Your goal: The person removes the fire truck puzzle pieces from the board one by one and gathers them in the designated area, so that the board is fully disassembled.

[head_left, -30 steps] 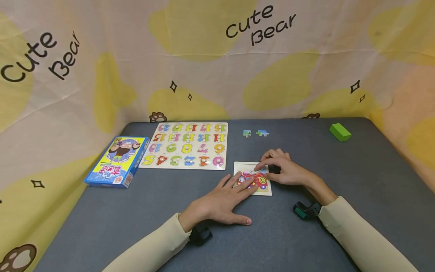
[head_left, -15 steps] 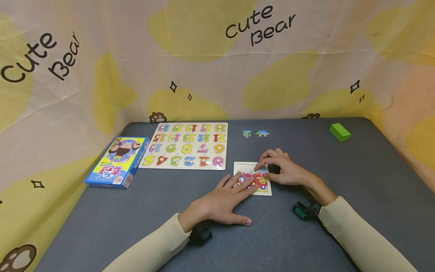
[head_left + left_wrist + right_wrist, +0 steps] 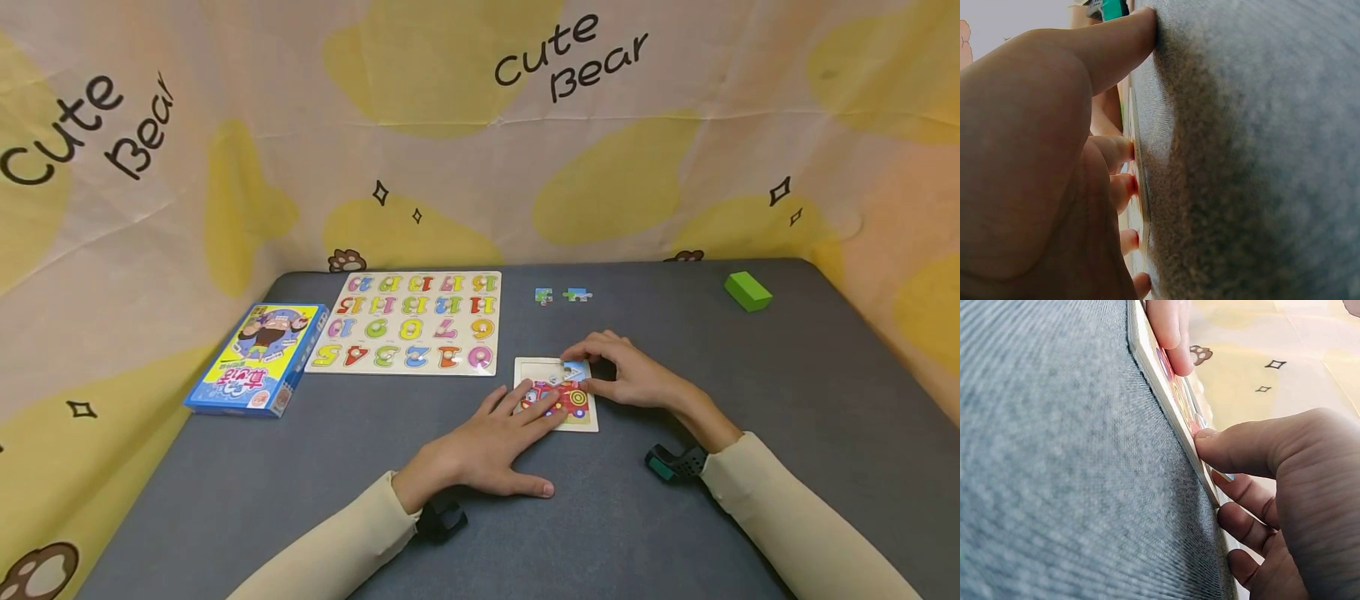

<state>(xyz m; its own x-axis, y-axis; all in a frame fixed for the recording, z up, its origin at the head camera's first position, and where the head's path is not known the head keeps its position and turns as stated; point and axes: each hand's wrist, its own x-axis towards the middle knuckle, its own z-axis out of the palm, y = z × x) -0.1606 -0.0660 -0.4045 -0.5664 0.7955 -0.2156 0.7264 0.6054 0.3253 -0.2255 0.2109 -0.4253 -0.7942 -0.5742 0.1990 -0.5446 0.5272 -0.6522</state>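
Observation:
A small framed jigsaw puzzle (image 3: pixel 529 367) with a red vehicle picture lies on the table in the head view. My left hand (image 3: pixel 491 446) rests its spread, straight fingers on the puzzle's lower left, covering part of the picture. At the upper right corner of the frame, my right hand (image 3: pixel 637 373) pinches a blue and white puzzle piece (image 3: pixel 576 369) between thumb and forefinger. In the right wrist view that piece (image 3: pixel 1227 476) is tilted, one edge raised above the frame; the thumb touches the picture side. Two loose puzzle pieces (image 3: pixel 577 295) lie beyond the puzzle.
To the left lies a white number board (image 3: pixel 401 318) with colourful digits, beside a blue and yellow box (image 3: pixel 258 358). A green block (image 3: pixel 748 292) sits at the far right of the grey table (image 3: pixel 787 400). A patterned cloth (image 3: pixel 465 158) hangs behind.
My right fingers have shifted slightly left and apart, and more of the blue puzzle piece shows between them. The left hand stays where it was.

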